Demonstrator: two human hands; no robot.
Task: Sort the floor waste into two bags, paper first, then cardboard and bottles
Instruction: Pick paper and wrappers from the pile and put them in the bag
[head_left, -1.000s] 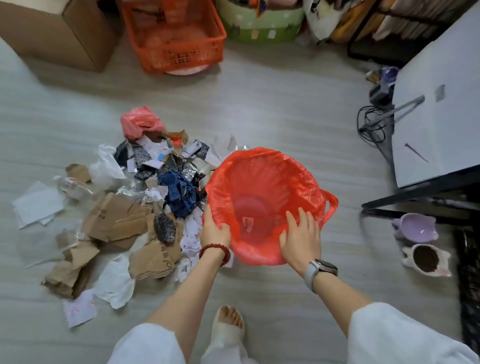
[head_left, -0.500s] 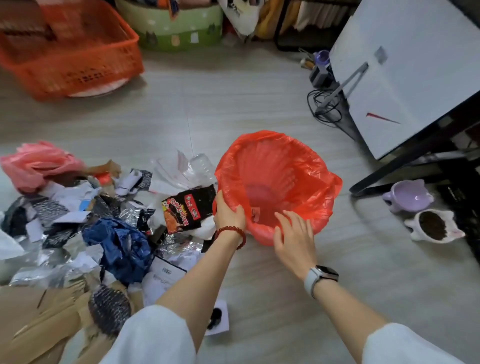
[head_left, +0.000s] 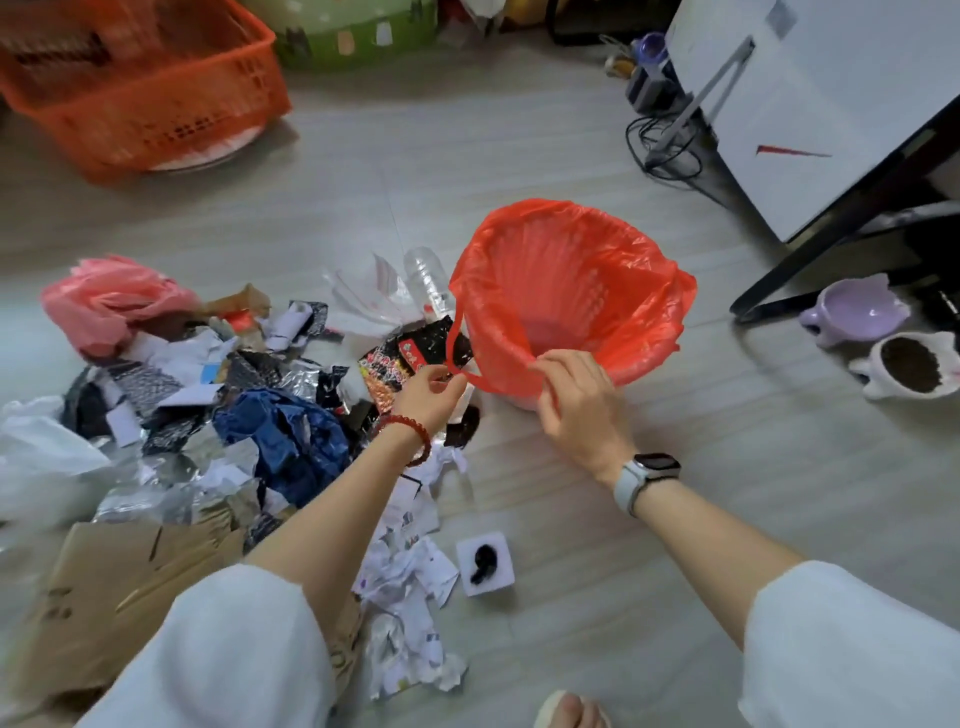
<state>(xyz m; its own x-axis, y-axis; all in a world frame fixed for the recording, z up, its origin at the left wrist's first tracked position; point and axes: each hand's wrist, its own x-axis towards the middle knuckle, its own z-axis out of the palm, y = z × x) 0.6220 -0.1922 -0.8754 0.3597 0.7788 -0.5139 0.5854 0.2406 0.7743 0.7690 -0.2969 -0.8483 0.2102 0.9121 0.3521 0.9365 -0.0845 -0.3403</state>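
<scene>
An open red plastic bag (head_left: 571, 291) lines a bin on the floor, its mouth wide and its inside bare. My left hand (head_left: 428, 395) pinches the bag's loose red handle loop at the near left rim. My right hand (head_left: 576, 400) pinches the near rim just beside it. Left of the bag lies the waste pile: white paper scraps (head_left: 410, 577), brown cardboard (head_left: 130, 592), a clear plastic bottle (head_left: 426, 275), a black and red snack wrapper (head_left: 410, 358), and blue crumpled material (head_left: 291, 441).
A pink bag (head_left: 109, 301) lies at the pile's far left. An orange basket (head_left: 140, 88) and a green tub (head_left: 358, 31) stand at the back. A white board on a black stand (head_left: 831, 130), cables (head_left: 660, 145) and two pet bowls (head_left: 878, 338) are to the right.
Both hands slid from the bag's rim sides to its near edge, and the left now pinches a handle loop. The view shifted left and closer to the pile.
</scene>
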